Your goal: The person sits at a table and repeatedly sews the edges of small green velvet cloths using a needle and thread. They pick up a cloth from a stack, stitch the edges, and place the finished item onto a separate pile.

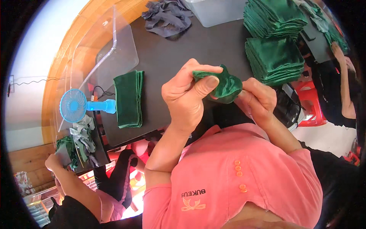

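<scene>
Held in front of my chest is a piece of dark green velvet [228, 87], bunched and folded. My left hand [187, 93] pinches its left end, the thumb pressing on top of the fold. At the cloth's right edge, my right hand [259, 98] has its fingers closed on the fabric; its fingertips are partly hidden. To the left of my hands lies a small stack of folded green velvet pieces [129, 99]. Two taller stacks rise at the right, a rear stack [275, 17] and a nearer stack [274, 59].
On the dark table [164, 57], a blue fan [74, 105] lies by the left stack, near a clear plastic panel [118, 49]. Grey fabric strips [167, 17] and a translucent bin [217, 11] are at the back. A red stool [309, 101] stands right. Co-workers' hands handle cloth at both sides.
</scene>
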A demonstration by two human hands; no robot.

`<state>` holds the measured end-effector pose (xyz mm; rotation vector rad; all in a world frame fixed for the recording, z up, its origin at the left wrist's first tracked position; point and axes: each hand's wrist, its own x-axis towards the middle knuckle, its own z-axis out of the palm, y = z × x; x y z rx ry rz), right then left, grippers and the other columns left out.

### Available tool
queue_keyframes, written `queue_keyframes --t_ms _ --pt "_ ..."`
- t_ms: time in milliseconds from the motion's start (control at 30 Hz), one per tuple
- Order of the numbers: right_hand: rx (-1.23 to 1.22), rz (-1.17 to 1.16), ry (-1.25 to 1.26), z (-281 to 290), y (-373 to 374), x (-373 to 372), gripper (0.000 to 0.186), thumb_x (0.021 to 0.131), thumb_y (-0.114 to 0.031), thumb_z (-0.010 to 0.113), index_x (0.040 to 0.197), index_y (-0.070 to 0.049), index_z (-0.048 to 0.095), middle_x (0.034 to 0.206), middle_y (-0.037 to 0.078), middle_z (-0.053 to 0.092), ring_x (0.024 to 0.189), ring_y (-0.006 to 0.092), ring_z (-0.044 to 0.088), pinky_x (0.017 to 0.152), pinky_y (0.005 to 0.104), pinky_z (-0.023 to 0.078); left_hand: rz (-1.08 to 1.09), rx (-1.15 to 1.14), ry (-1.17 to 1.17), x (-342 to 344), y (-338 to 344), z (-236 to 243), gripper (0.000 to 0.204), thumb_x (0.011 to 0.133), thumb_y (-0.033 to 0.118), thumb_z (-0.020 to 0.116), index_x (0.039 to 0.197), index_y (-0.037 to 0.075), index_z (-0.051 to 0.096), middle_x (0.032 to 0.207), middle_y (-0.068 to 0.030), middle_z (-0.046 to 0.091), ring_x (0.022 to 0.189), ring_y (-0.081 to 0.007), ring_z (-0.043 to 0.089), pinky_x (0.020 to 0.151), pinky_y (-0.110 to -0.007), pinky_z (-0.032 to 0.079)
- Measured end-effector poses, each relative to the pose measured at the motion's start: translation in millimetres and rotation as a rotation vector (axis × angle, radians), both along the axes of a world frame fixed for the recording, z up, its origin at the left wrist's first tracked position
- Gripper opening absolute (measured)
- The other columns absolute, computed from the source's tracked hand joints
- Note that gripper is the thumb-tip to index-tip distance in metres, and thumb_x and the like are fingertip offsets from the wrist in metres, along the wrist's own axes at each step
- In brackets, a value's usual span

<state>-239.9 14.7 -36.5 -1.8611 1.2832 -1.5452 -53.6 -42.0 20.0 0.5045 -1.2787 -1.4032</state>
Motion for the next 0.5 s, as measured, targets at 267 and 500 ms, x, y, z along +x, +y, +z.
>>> queue_keyframes --t_ms 267,500 --pt "0.329 0.128 -0.342 3.1 6.2 -10.6 0.015 0.086 -0.01 0.063 0.09 0.003 0.064 0.067 0.004 0.054 0.054 0.0124 0.048 0.051 0.0261 0.037 0.126 0.081 0.154 0.1 0.1 8.2 0.024 0.092 0.016 0.064 0.097 -0.007 0.068 0.085 -0.0064 0.058 0.07 -0.012 0.057 0.055 -0.025 0.048" --pt "0.517 0.199 -0.838 12.7 15.0 -9.1 0.019 0.092 -0.014 0.06 0.09 0.004 0.064 0.063 -0.001 0.049 0.055 0.0054 0.043 0.051 0.0212 0.032 0.273 0.16 -0.255 29.0 -6.0 -9.9 0.031 0.088 0.013 0.068 0.114 -0.002 0.063 0.103 -0.0091 0.063 0.083 -0.0169 0.063 0.057 -0.024 0.05"
